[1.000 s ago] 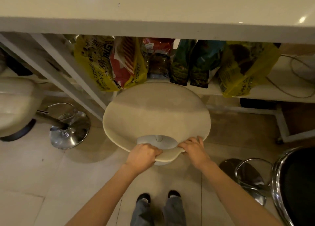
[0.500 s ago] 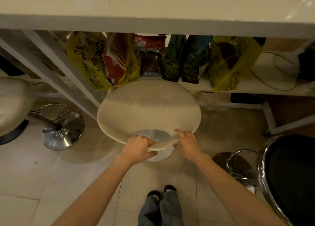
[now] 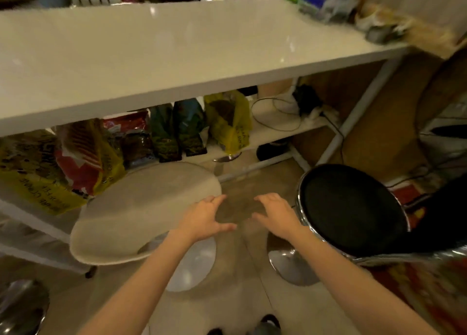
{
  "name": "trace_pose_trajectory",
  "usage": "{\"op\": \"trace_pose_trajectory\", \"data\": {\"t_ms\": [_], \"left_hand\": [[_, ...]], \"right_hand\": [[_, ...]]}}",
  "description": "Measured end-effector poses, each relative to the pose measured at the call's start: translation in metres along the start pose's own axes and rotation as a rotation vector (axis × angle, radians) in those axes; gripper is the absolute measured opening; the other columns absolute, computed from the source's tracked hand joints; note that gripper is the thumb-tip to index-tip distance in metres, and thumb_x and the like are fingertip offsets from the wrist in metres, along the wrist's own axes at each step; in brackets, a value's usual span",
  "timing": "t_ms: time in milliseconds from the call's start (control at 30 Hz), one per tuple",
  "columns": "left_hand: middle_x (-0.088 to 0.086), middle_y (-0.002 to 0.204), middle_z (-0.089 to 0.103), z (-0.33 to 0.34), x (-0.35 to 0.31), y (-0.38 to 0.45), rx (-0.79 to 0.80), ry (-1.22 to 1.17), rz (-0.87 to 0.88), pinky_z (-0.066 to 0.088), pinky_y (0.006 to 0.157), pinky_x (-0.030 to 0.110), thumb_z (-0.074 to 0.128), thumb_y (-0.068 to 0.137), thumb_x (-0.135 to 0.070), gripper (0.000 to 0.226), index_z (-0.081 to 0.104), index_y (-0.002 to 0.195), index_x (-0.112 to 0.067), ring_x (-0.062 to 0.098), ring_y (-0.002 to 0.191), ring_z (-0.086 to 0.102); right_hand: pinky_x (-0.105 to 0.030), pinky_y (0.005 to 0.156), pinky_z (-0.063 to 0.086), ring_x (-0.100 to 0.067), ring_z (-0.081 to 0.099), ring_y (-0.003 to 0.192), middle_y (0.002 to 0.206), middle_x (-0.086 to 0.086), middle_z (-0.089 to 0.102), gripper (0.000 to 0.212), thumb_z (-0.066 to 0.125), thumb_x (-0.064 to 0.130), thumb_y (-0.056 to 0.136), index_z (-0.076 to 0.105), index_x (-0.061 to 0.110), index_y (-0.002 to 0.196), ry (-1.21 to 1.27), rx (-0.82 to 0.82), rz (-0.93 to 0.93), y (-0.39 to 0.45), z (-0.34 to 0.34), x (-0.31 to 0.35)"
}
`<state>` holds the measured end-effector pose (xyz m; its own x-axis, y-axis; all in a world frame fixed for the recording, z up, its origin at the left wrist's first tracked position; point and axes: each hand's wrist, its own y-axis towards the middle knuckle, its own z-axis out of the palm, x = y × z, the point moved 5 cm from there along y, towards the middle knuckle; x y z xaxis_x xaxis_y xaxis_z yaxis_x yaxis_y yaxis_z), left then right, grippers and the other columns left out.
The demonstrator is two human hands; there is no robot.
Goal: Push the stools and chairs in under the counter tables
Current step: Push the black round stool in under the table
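Observation:
A cream stool [image 3: 141,213] with a round seat stands at the edge of the white counter table [image 3: 156,56], its far rim up against the bags on the lower shelf. To its right stands a black stool [image 3: 351,205] with a chrome rim, out in front of the counter. My left hand [image 3: 204,217] hovers open just off the cream seat's right edge. Between the two stools my right hand [image 3: 276,214] is open with fingers spread, near the black stool's left rim. Neither hand holds anything.
Coffee bags [image 3: 91,155] in yellow, red and green fill the shelf [image 3: 278,124] under the counter, with cables at its right end. Chrome stool bases [image 3: 290,266] rest on the tiled floor. Another chrome base [image 3: 20,307] shows at bottom left. Clutter lies on the counter's far right [image 3: 328,3].
Both hands have let go of the cream stool's near rim and opened. The view has swung up and to the right, bringing the black stool closer to centre.

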<state>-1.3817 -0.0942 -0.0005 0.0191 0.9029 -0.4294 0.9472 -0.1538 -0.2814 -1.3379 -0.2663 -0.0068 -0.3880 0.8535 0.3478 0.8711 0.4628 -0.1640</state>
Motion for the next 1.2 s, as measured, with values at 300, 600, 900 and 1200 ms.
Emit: {"op": "trace_pose_trajectory", "data": {"t_ms": [300,600,900,1200], "left_hand": [[0.003,0.151,0.029,0.014,-0.19,0.04,-0.043,0.089,0.33,0.03,0.107,0.035,0.057,0.079,-0.061,0.086,0.019,0.146,-0.02,0.019,0.133,0.033],[0.006,0.152,0.027,0.085,-0.363,0.065,0.091,0.01,0.378,0.027,0.109,0.034,0.053,0.08,-0.064,0.088,0.019,0.146,-0.016,0.019,0.137,0.028],[0.009,0.148,0.034,0.116,-0.473,0.079,0.204,-0.171,0.374,0.031,0.104,0.032,0.052,0.085,-0.055,0.077,0.025,0.144,-0.013,0.019,0.13,0.036],[0.002,0.115,0.057,0.147,-0.522,0.129,0.308,-0.179,0.316,0.049,0.08,0.022,0.061,0.084,-0.045,0.077,0.021,0.143,-0.017,0.008,0.089,0.057]], "right_hand": [[-0.032,0.106,0.03,-0.017,0.036,0.13,0.137,-0.002,0.048,0.053,0.056,0.035,0.09,0.039,0.016,0.136,-0.142,-0.22,0.178,-0.098,-0.092,-0.133],[-0.035,0.106,0.029,-0.02,0.039,0.128,0.136,-0.004,0.05,0.052,0.05,0.039,0.093,0.038,0.016,0.138,-0.242,-0.27,0.13,-0.178,-0.16,-0.246],[-0.039,0.102,0.037,-0.018,0.048,0.119,0.123,-0.002,0.06,0.035,0.048,0.026,0.089,0.059,0.017,0.121,-0.027,-0.231,0.157,-0.23,-0.207,-0.362],[-0.04,0.113,0.013,-0.019,0.031,0.134,0.135,-0.001,0.05,0.06,0.069,0.034,0.073,0.051,0.018,0.128,-0.269,0.001,0.026,-0.198,-0.209,-0.423]]}}
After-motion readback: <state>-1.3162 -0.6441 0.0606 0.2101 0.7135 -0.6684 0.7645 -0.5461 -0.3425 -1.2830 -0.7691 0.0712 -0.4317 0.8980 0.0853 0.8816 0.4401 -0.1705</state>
